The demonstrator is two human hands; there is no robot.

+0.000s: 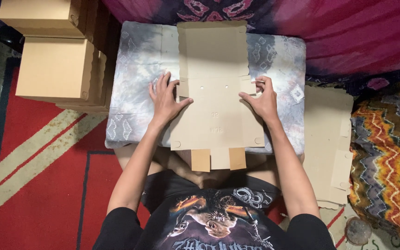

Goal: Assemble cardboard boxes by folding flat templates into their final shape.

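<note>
A flat, unfolded brown cardboard box blank (216, 69) lies on a grey patterned cushion (135, 60) across my lap. My left hand (165, 99) rests flat with fingers spread on the cushion, its thumb pressing the blank's left edge. At the blank's right edge, my right hand (262, 99) pinches a small side flap between its fingertips. Three short tabs of the blank hang over the cushion's near edge.
Assembled brown cardboard boxes (56, 69) are stacked at the left on a red rug (38, 185). A pile of flat blanks (327, 139) lies at the right, beside a zigzag-patterned fabric (390, 157). Pink and purple cloth (348, 32) hangs behind the cushion.
</note>
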